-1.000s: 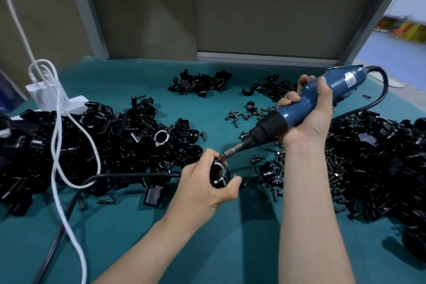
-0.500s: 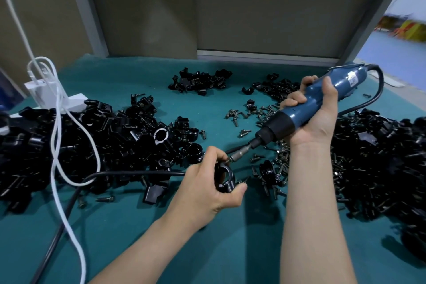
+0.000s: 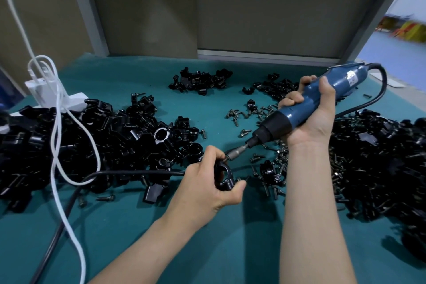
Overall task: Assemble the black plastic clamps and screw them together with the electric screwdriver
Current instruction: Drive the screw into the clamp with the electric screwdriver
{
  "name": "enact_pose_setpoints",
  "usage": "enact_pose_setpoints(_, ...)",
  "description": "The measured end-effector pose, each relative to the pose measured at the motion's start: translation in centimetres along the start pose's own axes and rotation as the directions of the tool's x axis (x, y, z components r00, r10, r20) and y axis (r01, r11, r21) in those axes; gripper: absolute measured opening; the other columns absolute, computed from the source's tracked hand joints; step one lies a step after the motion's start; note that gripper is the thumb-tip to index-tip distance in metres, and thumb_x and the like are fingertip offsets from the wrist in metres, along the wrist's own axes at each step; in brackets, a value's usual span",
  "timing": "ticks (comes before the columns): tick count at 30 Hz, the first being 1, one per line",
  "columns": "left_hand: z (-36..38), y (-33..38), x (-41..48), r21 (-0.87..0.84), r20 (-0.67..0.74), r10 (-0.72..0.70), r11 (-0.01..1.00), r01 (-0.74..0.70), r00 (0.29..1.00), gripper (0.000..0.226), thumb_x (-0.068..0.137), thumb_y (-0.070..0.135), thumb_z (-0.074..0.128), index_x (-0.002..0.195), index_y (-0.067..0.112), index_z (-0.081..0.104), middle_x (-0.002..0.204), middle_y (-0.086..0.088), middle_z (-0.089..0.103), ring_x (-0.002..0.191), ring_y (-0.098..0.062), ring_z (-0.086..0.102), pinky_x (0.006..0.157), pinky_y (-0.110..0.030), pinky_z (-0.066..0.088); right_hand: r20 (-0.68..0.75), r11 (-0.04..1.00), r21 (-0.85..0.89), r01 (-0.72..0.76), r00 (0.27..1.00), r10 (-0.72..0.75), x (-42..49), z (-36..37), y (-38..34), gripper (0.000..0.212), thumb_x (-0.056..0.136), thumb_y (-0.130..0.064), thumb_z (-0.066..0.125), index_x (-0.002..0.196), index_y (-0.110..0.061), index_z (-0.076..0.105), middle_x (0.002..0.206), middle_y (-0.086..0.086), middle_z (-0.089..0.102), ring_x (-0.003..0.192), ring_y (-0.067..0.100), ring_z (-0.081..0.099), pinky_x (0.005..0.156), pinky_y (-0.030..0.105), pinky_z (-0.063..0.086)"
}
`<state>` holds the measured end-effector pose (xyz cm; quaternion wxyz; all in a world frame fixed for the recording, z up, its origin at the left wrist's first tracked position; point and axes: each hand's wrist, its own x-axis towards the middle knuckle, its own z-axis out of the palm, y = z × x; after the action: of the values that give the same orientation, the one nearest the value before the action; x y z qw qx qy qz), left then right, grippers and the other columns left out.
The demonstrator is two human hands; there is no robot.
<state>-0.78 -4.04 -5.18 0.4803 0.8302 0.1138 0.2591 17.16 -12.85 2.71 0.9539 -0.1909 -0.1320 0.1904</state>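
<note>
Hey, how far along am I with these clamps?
Done: the left heap seems to hold closed clamps, though I cannot count them. In hand: your left hand grips a clamp while your right hand holds the screwdriver tip against it. Left: the big right heap of loose parts and scattered screws.

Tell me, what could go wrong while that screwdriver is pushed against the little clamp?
The screwdriver tip sits right beside the left hand; a slip could jab its fingers. The clamp is only pinched in that hand, so it might twist when driven. The black cord trails past the parts pile and could snag pieces.
</note>
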Motion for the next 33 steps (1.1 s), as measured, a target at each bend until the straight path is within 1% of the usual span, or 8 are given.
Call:
enact_pose_setpoints(7, -0.01, -0.06, 0.14, 0.042, -0.009, -0.018, 0.999, 0.019, 1.000, 0.041, 0.061, 0.058, 0.061, 0.087, 0.036, 0.038, 0.056, 0.011, 0.048, 0.049, -0.003, 0.042, 0.047, -0.019, 0.039, 0.004, 1.000, -0.002, -0.003, 1.000, 0.003, 0.07, -0.05, 0.13, 0.008, 0.092, -0.025, 0.053, 0.092, -0.018, 0.051, 0.081, -0.008, 0.059, 0.044, 0.006, 0.048, 0.044, 0.018, 0.045)
enact_pose_setpoints(10, 0.00, -0.06, 0.09, 0.055, 0.002, -0.033, 0.998, 0.033, 0.999, 0.042, 0.060, 0.059, 0.060, 0.088, 0.037, 0.038, 0.060, 0.008, 0.049, 0.051, -0.003, 0.043, 0.048, -0.017, 0.038, 0.008, 1.000, 0.000, -0.011, 1.000, 0.011, 0.05, -0.08, 0.18, 0.007, 0.092, -0.025, 0.053, 0.091, -0.018, 0.051, 0.081, -0.008, 0.059, 0.044, 0.006, 0.048, 0.044, 0.018, 0.045)
enact_pose_setpoints(16, 0.29, 0.17, 0.06, -0.006, -0.043, -0.082, 0.997, 0.081, 0.996, 0.043, 0.058, 0.060, 0.059, 0.084, 0.032, 0.040, 0.060, 0.006, 0.050, 0.050, -0.004, 0.041, 0.048, -0.015, 0.036, 0.035, 1.000, -0.008, -0.005, 0.999, 0.005, 0.08, -0.24, 0.31, 0.008, 0.092, -0.026, 0.051, 0.092, -0.018, 0.051, 0.084, -0.008, 0.057, 0.045, 0.005, 0.047, 0.045, 0.018, 0.045)
enact_pose_setpoints(20, 0.30, 0.25, 0.03, -0.047, -0.048, -0.084, 0.996, 0.082, 0.995, 0.039, 0.060, 0.057, 0.062, 0.082, 0.033, 0.041, 0.057, 0.013, 0.051, 0.048, -0.003, 0.041, 0.047, -0.013, 0.035, 0.088, 0.999, 0.037, -0.010, 0.996, 0.007, 0.11, -0.29, 0.37, 0.008, 0.085, -0.024, 0.054, 0.090, -0.018, 0.052, 0.082, -0.008, 0.060, 0.045, 0.005, 0.048, 0.045, 0.018, 0.045)
enact_pose_setpoints(23, 0.32, 0.16, 0.02, -0.050, -0.035, -0.086, 0.995, 0.085, 0.996, 0.038, 0.061, 0.057, 0.062, 0.081, 0.034, 0.040, 0.057, 0.015, 0.051, 0.048, -0.003, 0.040, 0.047, -0.013, 0.035, 0.091, 0.999, 0.042, -0.023, 0.996, 0.019, 0.13, -0.57, 0.52, 0.020, 0.078, -0.024, 0.064, 0.092, -0.017, 0.052, 0.083, -0.008, 0.058, 0.045, 0.006, 0.049, 0.045, 0.019, 0.046)
enact_pose_setpoints(27, 0.31, 0.08, 0.06, -0.050, -0.041, -0.085, 0.995, 0.083, 0.996, 0.037, 0.061, 0.057, 0.063, 0.081, 0.035, 0.040, 0.057, 0.014, 0.051, 0.047, -0.002, 0.039, 0.047, -0.014, 0.035, 0.152, 0.995, 0.079, -0.058, 0.987, 0.046, 0.19, -0.70, 0.52, 0.054, 0.050, -0.018, 0.090, 0.091, -0.015, 0.054, 0.083, -0.007, 0.056, 0.046, 0.007, 0.050, 0.045, 0.020, 0.047)
enact_pose_setpoints(29, 0.34, 0.04, 0.09, -0.050, -0.043, -0.085, 0.995, 0.083, 0.995, 0.037, 0.061, 0.056, 0.063, 0.081, 0.036, 0.040, 0.058, 0.015, 0.052, 0.047, -0.002, 0.039, 0.046, -0.014, 0.035, 0.153, 0.995, 0.077, -0.057, 0.987, 0.045, 0.20, -0.65, 0.57, 0.047, 0.056, -0.019, 0.086, 0.091, -0.016, 0.055, 0.083, -0.007, 0.058, 0.046, 0.007, 0.050, 0.045, 0.020, 0.047)
enact_pose_setpoints(33, 0.37, -0.09, 0.11, -0.037, -0.068, -0.077, 0.997, 0.074, 0.995, 0.038, 0.060, 0.056, 0.064, 0.085, 0.038, 0.042, 0.057, 0.010, 0.050, 0.048, -0.003, 0.041, 0.047, -0.012, 0.035, 0.092, 0.997, 0.064, -0.042, 0.995, 0.036, 0.22, -0.59, 0.66, 0.019, 0.079, -0.025, 0.062, 0.092, -0.017, 0.051, 0.082, -0.008, 0.057, 0.045, 0.006, 0.049, 0.045, 0.018, 0.046)
